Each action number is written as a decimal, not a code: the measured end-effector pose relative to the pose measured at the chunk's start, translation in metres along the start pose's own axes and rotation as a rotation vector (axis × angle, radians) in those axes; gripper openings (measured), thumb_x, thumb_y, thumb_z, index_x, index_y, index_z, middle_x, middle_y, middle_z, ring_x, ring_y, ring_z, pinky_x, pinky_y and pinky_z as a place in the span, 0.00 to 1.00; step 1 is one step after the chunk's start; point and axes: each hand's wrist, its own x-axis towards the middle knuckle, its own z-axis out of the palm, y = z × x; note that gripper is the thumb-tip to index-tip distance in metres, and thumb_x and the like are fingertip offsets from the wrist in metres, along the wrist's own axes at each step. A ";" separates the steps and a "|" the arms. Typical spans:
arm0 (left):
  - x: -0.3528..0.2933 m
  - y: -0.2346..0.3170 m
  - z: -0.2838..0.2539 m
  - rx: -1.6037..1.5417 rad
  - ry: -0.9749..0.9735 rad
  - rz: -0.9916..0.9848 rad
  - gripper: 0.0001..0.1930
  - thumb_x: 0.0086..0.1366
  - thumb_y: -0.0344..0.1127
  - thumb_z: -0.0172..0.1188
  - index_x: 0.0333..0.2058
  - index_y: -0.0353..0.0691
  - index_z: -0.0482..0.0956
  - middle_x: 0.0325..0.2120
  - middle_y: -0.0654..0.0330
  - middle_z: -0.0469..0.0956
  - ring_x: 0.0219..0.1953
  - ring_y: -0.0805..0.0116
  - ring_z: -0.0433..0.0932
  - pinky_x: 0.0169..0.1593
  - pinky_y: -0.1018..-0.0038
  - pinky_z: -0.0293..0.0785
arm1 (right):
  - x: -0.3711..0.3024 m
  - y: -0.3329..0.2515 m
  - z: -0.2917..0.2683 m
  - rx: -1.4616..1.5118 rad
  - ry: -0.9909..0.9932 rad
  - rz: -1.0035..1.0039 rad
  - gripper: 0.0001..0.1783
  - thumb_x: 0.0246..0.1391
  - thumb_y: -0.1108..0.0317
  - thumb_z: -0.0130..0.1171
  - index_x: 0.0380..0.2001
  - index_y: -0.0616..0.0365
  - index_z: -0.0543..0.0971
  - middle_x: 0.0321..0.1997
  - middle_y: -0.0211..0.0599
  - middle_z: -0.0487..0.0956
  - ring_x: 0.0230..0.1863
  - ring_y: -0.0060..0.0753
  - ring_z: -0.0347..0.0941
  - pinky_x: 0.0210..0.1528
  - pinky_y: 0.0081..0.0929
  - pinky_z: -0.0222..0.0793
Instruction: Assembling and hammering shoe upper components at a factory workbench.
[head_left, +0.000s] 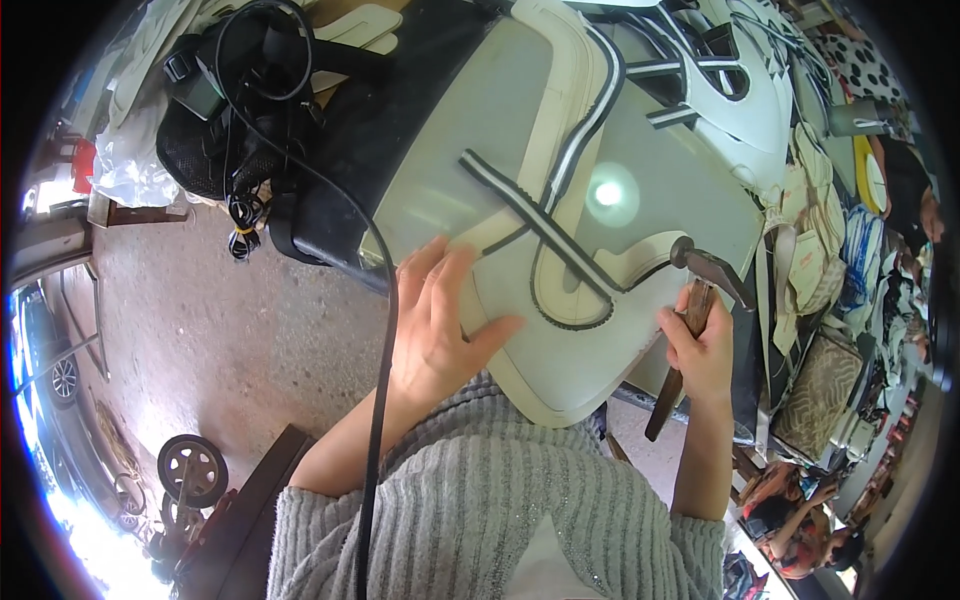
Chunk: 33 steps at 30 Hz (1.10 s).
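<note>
1. Concrete floor (250, 330) fills the left of a cluttered workroom; a spoked wheel (192, 470) stands at lower left, and another person (800, 530) appears at lower right.
2. Across the upper middle of the frame, our pale board (570, 370) lies over a black tabletop (400, 110), its rounded near end pointing down toward our grey ribbed sweater (500, 490).
3. On the board, near the centre, we see a curved cream piece (541, 145) and black-and-white trim (573, 254); one straight length crosses another above a dark-edged loop.
4. Left of centre, our left hand (432, 325) rests at the board's left edge, thumb spread well away from the fingers.
5. Right of centre, our right hand (703, 340) is wrapped around the handle of a hammer (700, 298), its dark head toward upper right; we cannot tell whether the head touches the board.
6. White cut pieces (745, 140) lie at upper right, while a black cable (385, 330) runs from upper left to the lower edge, passing our left hand.
</note>
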 end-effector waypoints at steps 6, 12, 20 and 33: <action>-0.004 -0.004 0.002 -0.021 0.008 -0.006 0.43 0.41 0.38 0.80 0.55 0.32 0.67 0.50 0.52 0.75 0.55 0.45 0.72 0.56 0.54 0.69 | -0.002 -0.004 -0.002 -0.026 -0.005 -0.021 0.10 0.56 0.77 0.61 0.33 0.56 0.69 0.20 0.21 0.67 0.15 0.09 0.56 0.14 0.14 0.49; -0.004 -0.004 0.002 -0.008 0.020 -0.002 0.42 0.42 0.36 0.79 0.55 0.33 0.67 0.51 0.50 0.75 0.56 0.44 0.72 0.57 0.53 0.69 | 0.000 -0.002 0.001 -0.014 -0.017 -0.011 0.09 0.56 0.77 0.62 0.31 0.58 0.70 0.20 0.21 0.67 0.16 0.10 0.58 0.15 0.15 0.52; -0.003 0.003 0.004 0.004 0.022 0.054 0.31 0.51 0.28 0.69 0.54 0.32 0.69 0.53 0.48 0.74 0.58 0.45 0.71 0.61 0.53 0.66 | 0.002 0.001 0.001 -0.033 -0.034 -0.014 0.09 0.55 0.77 0.62 0.31 0.58 0.70 0.19 0.21 0.67 0.15 0.10 0.58 0.15 0.15 0.52; 0.011 0.000 0.004 0.055 -0.181 0.375 0.19 0.51 0.24 0.59 0.44 0.33 0.77 0.48 0.54 0.78 0.53 0.55 0.75 0.59 0.58 0.70 | 0.038 -0.049 0.034 -0.353 -0.074 -0.438 0.18 0.49 0.74 0.70 0.37 0.63 0.70 0.33 0.32 0.75 0.29 0.22 0.73 0.31 0.23 0.70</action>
